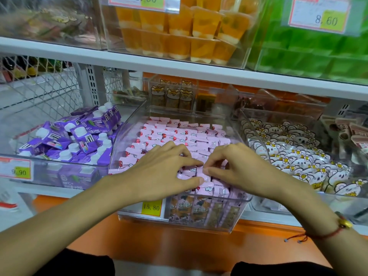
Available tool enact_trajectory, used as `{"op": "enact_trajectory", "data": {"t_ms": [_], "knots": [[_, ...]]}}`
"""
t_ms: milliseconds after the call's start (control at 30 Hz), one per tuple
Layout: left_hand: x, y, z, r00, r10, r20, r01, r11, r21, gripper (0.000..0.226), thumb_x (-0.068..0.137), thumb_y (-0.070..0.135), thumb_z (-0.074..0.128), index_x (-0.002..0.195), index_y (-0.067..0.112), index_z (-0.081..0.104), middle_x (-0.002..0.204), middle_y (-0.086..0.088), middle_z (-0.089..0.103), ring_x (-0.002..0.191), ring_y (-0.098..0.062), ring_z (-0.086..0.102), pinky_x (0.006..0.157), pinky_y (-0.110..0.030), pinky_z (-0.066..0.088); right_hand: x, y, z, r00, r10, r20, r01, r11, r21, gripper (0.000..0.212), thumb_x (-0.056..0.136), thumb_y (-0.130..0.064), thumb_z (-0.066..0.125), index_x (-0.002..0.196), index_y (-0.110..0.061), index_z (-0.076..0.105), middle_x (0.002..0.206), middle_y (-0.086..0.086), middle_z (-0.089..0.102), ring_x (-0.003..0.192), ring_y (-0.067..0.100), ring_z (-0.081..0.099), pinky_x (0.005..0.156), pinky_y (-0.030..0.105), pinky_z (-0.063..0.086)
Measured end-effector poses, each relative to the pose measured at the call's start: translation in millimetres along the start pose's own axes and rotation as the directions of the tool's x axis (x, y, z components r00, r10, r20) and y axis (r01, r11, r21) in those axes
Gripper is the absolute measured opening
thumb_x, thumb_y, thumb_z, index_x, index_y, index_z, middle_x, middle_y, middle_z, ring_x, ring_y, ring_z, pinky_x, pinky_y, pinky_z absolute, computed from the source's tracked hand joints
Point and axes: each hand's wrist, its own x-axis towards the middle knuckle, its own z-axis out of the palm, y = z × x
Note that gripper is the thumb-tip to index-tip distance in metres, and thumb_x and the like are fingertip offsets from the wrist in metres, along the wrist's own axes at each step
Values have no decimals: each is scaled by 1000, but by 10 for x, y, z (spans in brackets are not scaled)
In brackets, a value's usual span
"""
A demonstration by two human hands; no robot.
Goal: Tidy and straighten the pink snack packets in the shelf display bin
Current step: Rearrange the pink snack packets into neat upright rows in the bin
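Centrally, pink packets [175, 136]: small glossy pillow-shaped wrappers with crimped ends, red and white print, laid in rough overlapping rows filling a clear bin [242, 213] on the middle shelf. Bin is hard transparent plastic, rounded corners, front wall sloping outward. Through the front wall, upright packets show edge-on, pink with orange-brown panels. Yellow price tag [151, 207] reading 15.80 sits at the bin's front left.

Both hands are over the front rows. Left hand [159, 172]: palm down, fingers fairly straight and spread, resting flat on the packets, thumb extended toward the right hand. Right hand [239, 168]: fingers curled, thumb and forefinger pinching a packet edge near the bin's middle front. Fingertips of the two hands nearly meet. Thin red cord bracelet [326, 234] with a gold bead on the right wrist.

Left neighbour: clear bin of purple cartons [79, 136], faceted shapes with white screw caps, heaped loosely; tag 9.90 on its front. Right neighbour: clear bin of white packets [294, 156] printed with cartoon animals and yellow flowers, shiny film, stacked leaning. Behind: small cat-print packs [173, 94], upright.

Shelf above: white metal edge, clear boxes of orange jelly cups [179, 36] and a green box [318, 56], blurred. Orange ledge [179, 246] below the bin.
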Motion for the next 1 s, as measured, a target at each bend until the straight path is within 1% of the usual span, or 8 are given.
{"op": "enact_trajectory", "data": {"t_ms": [133, 300, 467, 567, 667, 800, 900, 1000], "knots": [[48, -22, -12, 999, -26, 23, 26, 1000, -16, 59, 79, 73, 39, 125, 37, 52, 112, 18, 45, 100, -7, 33, 77, -27, 27, -37, -32, 50, 989, -52, -136, 42, 996, -77, 14, 96, -29, 51, 90, -21, 60, 76, -9, 59, 66, 6, 54, 68, 32, 46], [56, -32, -16, 999, -48, 4, 49, 994, -101, 60, 76, 75, 46, 126, 41, 48, 106, 16, 51, 97, -6, 36, 77, -28, 35, -59, -37, 93, 937, -89, -339, 81, 996, -40, 13, 100, -31, 40, 95, -22, 48, 76, -2, 60, 71, 21, 59, 66, 43, 48], [13, -19, -15, 996, -86, -32, 79, 981, -179, 57, 74, 73, 51, 121, 41, 55, 108, 16, 54, 102, -6, 40, 88, -31, 43, -75, -46, 11, 733, -4, -680, 119, 985, 121, 8, 98, -26, 44, 93, -22, 49, 76, -16, 56, 67, 4, 56, 57, 17, 43], [-25, -12, -37, 991, -106, -80, 84, 966, -244, 59, 73, 72, 54, 121, 38, 56, 109, 17, 58, 100, -3, 45, 86, -30, 46, -100, -19, -72, 585, 145, -798, 139, 952, 274, 10, 99, -16, 45, 91, -15, 52, 74, -13, 56, 64, 0, 54, 54, 11, 41], [-69, 16, -73, 983, -121, -141, 61, 926, -373, 74, 67, 82, 48, 130, 43, 45, 112, 29, 51, 99, 8, 49, 82, -20, 45, -109, -5, -108, 551, 372, -747, 187, 818, 544, 14, 99, -14, 44, 92, -8, 54, 73, -12, 62, 64, -2, 60, 58, 12, 49], [-90, 113, -138, 971, -135, -197, -38, 729, -684, 65, 67, 74, 54, 127, 54, 40, 111, 38, 49, 98, 11, 54, 74, -10, 47, -102, -45, -42, 652, 531, -541, 157, 604, 781, 19, 99, -15, 43, 95, -4, 59, 82, 4, 70, 67, 6, 66, 57, 14, 51], [-99, 167, -184, 969, -130, -208, -80, 637, -767, 47, 74, 52, 63, 120, 48, 53, 106, 18, 65, 85, -12, 64, 68, -21, 52, -76, -71, -18, 702, 555, -447, 127, 519, 845, 18, 98, -17, 47, 93, -8, 62, 81, 2, 73, 68, 9, 69, 56, 15, 52], [-71, 157, -244, 960, -239, -145, -29, 430, -902, 22, 84, 38, 63, 106, 37, 65, 96, 7, 72, 74, -11, 69, 57, -18, 53, -59, -47, -47, 737, 576, -354, 88, 438, 895, 13, 95, -21, 53, 96, -11, 60, 88, 6, 71, 71, 11, 68, 57, 17, 53]]}}
